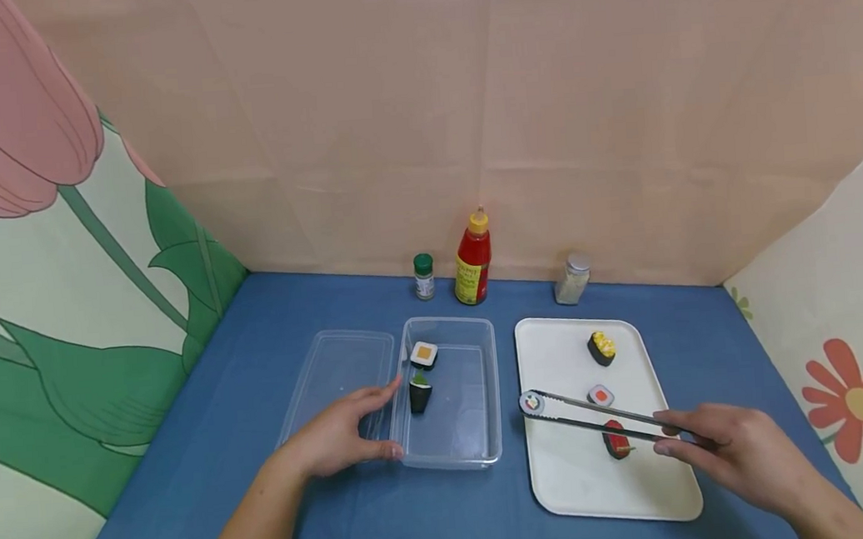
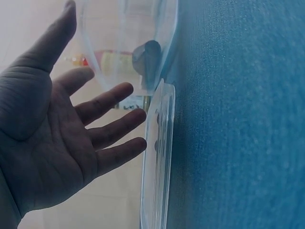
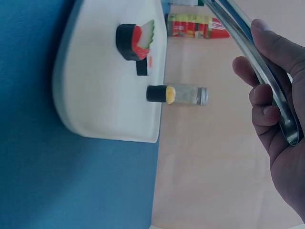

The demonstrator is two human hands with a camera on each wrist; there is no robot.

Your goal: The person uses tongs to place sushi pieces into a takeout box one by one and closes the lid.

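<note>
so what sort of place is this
Probably a staged tabletop set rather than a real kitchen: a plain beige backdrop stands behind a blue-covered surface, a tulip-printed panel closes the left side, and toy-looking sushi sits on a white tray.

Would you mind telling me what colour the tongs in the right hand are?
The tongs are shiny silver, clearest in the right wrist view.
</note>
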